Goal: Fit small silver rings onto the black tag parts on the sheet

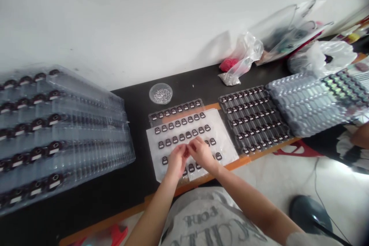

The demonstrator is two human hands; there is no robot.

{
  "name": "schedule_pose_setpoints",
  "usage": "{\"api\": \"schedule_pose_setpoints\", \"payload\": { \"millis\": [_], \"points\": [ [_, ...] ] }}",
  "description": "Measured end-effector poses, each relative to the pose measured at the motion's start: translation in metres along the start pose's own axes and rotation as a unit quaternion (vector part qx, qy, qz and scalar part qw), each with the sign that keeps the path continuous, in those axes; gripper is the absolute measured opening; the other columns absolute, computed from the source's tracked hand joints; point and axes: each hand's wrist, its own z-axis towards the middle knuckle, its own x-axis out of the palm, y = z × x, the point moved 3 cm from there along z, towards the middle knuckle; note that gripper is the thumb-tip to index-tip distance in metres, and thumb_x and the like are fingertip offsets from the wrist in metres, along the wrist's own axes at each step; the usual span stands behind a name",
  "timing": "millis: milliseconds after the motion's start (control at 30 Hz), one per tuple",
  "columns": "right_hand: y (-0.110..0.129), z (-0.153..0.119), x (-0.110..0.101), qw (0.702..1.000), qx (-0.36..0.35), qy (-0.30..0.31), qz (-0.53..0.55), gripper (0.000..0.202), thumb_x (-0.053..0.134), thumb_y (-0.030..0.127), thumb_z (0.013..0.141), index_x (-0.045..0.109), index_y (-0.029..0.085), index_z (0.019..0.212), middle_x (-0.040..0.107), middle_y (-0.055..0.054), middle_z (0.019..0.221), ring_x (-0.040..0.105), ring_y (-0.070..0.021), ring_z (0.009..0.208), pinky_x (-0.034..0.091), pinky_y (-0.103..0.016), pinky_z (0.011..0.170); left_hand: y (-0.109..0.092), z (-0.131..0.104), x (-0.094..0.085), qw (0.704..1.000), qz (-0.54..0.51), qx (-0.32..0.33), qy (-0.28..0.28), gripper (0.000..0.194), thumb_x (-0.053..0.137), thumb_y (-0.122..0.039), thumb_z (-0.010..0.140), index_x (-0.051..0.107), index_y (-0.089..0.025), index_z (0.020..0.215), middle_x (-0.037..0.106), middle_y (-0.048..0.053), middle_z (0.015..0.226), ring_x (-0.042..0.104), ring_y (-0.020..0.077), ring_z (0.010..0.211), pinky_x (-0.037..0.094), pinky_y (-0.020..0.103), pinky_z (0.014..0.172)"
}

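My left hand [178, 158] and my right hand [201, 152] meet over a white sheet [226, 138], fingertips pinched together. Whatever is between the fingers is too small and too covered to make out. Rows of small dark parts [182, 137], each with a ring and a pale label, lie on the sheet around them. My hands hide some parts in the lower rows. Just behind the sheet is a clear plastic tray [201, 103] with one row of the same parts showing. Farther back stands a round clear dish [160, 93] of tiny silvery pieces.
Tall stacks of filled clear trays [95, 123] occupy the left. A filled tray [256, 117] lies to the right, beside more clear trays [305, 103]. Plastic bags [245, 54] rest against the wall. At the far right, part of another person's arm [361, 135] shows.
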Motion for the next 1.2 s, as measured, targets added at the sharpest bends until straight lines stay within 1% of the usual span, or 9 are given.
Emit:
{"api": "schedule_pose_setpoints", "payload": {
  "millis": [133,267,400,533,667,767,900,1033,1200],
  "points": [
    [-0.008,0.001,0.002,0.99,0.062,-0.027,0.122,0.008,0.055,0.018,0.078,0.058,0.017,0.07,0.057,-0.002,0.071,0.054,-0.0133,0.066,0.046,-0.025,0.065,0.0,-0.001,-0.004,0.996,0.081,0.032,-0.011,0.013,0.07,-0.024,0.066,0.064,-0.015,0.073,0.062,0.001,0.069,0.054,0.0101,0.065,0.041,0.021,0.064],
    [-0.017,0.002,0.018,0.931,0.181,0.038,0.316,0.01,0.054,0.026,0.077,0.057,0.017,0.074,0.058,0.001,0.062,0.053,-0.0108,0.052,0.046,-0.022,0.049,0.0,0.003,-0.009,0.987,0.138,0.074,-0.025,0.014,0.07,-0.026,0.067,0.064,-0.016,0.073,0.061,0.001,0.068,0.051,0.0111,0.062,0.039,0.023,0.061],
    [-0.02,0.001,0.026,0.894,0.219,0.043,0.387,0.01,0.057,0.026,0.073,0.057,0.017,0.073,0.058,0.002,0.06,0.054,-0.0098,0.049,0.046,-0.02,0.046,0.001,0.006,-0.013,0.983,0.159,0.09,-0.03,0.014,0.07,-0.028,0.067,0.064,-0.017,0.075,0.059,0.0,0.067,0.049,0.0117,0.06,0.038,0.023,0.059],
    [-0.018,0.0,0.023,0.917,0.191,0.062,0.346,0.006,0.055,0.023,0.074,0.057,0.018,0.076,0.06,0.002,0.063,0.056,-0.011,0.054,0.046,-0.021,0.048,0.001,0.006,-0.017,0.971,0.21,0.109,-0.023,0.012,0.066,-0.028,0.07,0.064,-0.018,0.075,0.058,0.0,0.065,0.048,0.0116,0.059,0.035,0.023,0.057],
    [-0.012,0.003,0.011,0.972,0.114,0.047,0.2,0.005,0.055,0.015,0.073,0.058,0.018,0.071,0.059,0.002,0.062,0.054,-0.0111,0.057,0.044,-0.022,0.055,-0.003,0.004,-0.018,0.951,0.277,0.131,-0.027,0.008,0.064,-0.025,0.072,0.064,-0.018,0.074,0.057,-0.001,0.062,0.046,0.0115,0.058,0.034,0.022,0.057],
    [-0.007,0.005,0.005,0.991,0.062,0.024,0.113,0.008,0.056,0.009,0.07,0.058,0.017,0.068,0.057,0.001,0.063,0.052,-0.0119,0.061,0.042,-0.023,0.06,-0.005,0.003,-0.016,0.946,0.293,0.134,-0.034,0.006,0.065,-0.023,0.071,0.064,-0.018,0.073,0.058,-0.001,0.063,0.046,0.012,0.059,0.034,0.022,0.057],
    [-0.007,0.005,0.004,0.995,0.018,0.013,0.1,0.009,0.054,0.01,0.074,0.057,0.017,0.071,0.054,0.0,0.069,0.05,-0.012,0.065,0.041,-0.023,0.063,-0.007,0.002,-0.011,0.964,0.24,0.11,-0.035,0.008,0.068,-0.024,0.069,0.064,-0.018,0.073,0.058,-0.001,0.062,0.046,0.0111,0.057,0.033,0.022,0.055],
    [-0.011,0.001,0.005,0.983,0.004,-0.004,0.182,0.008,0.051,0.012,0.079,0.057,0.018,0.078,0.053,0.001,0.075,0.052,-0.012,0.072,0.044,-0.023,0.068,-0.005,0.003,-0.007,0.989,0.145,0.008,-0.002,0.017,0.071,-0.029,0.067,0.063,-0.015,0.071,0.056,-0.001,0.061,0.046,0.009,0.056,0.033,0.02,0.052],
    [-0.018,-0.002,0.005,0.966,0.017,0.024,0.258,0.005,0.053,0.018,0.081,0.058,0.018,0.08,0.053,0.001,0.079,0.054,-0.0112,0.071,0.046,-0.023,0.067,-0.006,0.002,-0.009,0.991,0.094,-0.086,0.033,0.021,0.075,-0.028,0.062,0.064,-0.012,0.072,0.057,0.0,0.061,0.047,0.0067,0.055,0.033,0.018,0.05]
  ]
}}
